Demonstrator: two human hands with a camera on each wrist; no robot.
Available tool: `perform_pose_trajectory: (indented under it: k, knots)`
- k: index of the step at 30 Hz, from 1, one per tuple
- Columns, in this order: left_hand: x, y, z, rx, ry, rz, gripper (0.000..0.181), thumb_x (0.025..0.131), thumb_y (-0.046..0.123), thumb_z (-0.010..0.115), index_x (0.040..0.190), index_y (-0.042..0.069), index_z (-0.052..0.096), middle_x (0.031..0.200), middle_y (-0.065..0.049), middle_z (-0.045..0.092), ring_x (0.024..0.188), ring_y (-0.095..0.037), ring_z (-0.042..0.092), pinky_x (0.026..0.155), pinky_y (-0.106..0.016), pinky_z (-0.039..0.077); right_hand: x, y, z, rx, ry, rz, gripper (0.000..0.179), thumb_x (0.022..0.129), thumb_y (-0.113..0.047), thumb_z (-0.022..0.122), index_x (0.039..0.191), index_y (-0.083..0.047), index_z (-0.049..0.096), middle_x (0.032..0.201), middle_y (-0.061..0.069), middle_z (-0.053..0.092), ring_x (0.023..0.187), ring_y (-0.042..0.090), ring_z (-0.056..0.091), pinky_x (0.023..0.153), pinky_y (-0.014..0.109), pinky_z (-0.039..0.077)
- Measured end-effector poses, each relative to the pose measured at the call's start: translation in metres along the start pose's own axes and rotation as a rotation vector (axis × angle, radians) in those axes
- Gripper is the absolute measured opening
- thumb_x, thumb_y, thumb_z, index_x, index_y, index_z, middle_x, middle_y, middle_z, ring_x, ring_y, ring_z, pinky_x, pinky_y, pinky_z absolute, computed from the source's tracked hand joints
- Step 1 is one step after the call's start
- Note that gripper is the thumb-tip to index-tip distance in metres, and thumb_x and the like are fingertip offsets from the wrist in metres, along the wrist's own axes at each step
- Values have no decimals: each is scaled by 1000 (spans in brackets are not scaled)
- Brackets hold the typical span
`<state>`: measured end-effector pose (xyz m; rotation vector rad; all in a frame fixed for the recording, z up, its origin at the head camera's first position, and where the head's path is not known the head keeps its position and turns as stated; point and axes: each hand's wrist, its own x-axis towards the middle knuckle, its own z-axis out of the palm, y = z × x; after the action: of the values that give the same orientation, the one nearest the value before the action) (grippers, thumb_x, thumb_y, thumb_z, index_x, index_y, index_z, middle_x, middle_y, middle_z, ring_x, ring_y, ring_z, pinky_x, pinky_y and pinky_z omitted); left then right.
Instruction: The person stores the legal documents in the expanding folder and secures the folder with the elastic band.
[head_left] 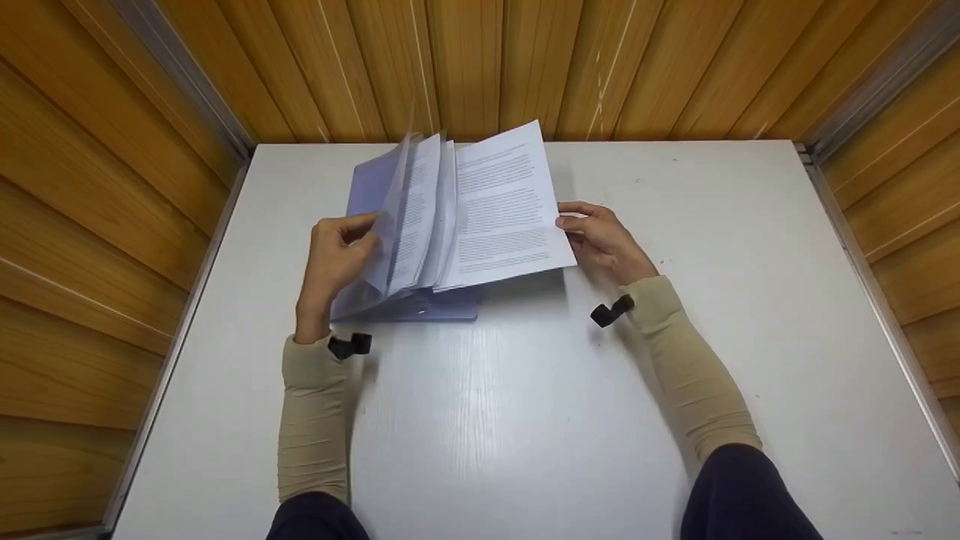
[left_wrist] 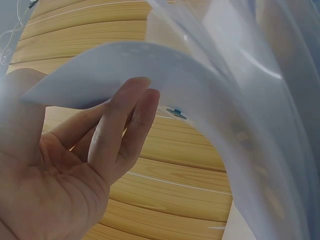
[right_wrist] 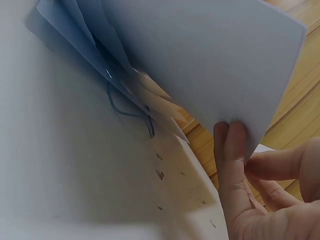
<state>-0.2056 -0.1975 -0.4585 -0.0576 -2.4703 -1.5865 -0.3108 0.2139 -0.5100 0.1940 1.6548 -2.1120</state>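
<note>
A bluish-purple folder [head_left: 373, 184] lies open toward the back of the table, its clear sleeves and papers standing up from it. At the folder's left side, my left hand [head_left: 336, 251] pinches the edge of a clear plastic sleeve [head_left: 388, 244]; in the left wrist view this sleeve [left_wrist: 150, 65] bends in an arc over the fingers. On the other side my right hand [head_left: 606, 240] grips the right edge of a white printed sheet [head_left: 502, 202] between thumb and fingers. Tilted up off the table, the sheet [right_wrist: 210, 65] shows its plain back in the right wrist view. Its left edge meets the sleeves.
The white table [head_left: 480, 420] extends around the folder. Wood-patterned panels [head_left: 465, 67] rise behind it and at both sides, with metal strips at the corners. A small black device [head_left: 350, 346] is worn at the left wrist, and another [head_left: 611, 310] at the right.
</note>
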Motion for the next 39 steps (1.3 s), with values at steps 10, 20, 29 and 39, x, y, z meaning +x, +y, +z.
perform_pose_trajectory:
  k: [10,20,29,39]
  knots:
    - [1,0,1,10,-7,-10,35,94,1,62,126,-1,77,126,-19,76,112,-31,74,89,-25,52,0,6,11,-7,-4,13,41,101,2,67,141,-1,60,111,9,78,95,21,77,80,32,62]
    - [3,-1,0,1,-19,3,34,95,0,62,126,-3,75,127,-20,76,113,-32,74,90,-25,54,-1,11,24,10,-29,4,36,101,5,66,136,-1,63,106,9,79,92,21,78,79,32,63]
    - [2,-4,0,-12,-10,24,34,94,-2,62,124,-3,77,124,-20,77,111,-32,74,84,-15,51,0,16,35,2,-41,-1,35,100,6,66,134,0,63,106,10,79,91,21,79,80,32,63]
    - [2,-3,2,-21,-5,27,34,92,-2,63,123,-4,77,123,-20,77,109,-31,74,82,-14,52,3,20,46,-23,-41,0,35,101,5,64,135,0,61,107,10,77,91,21,78,82,32,63]
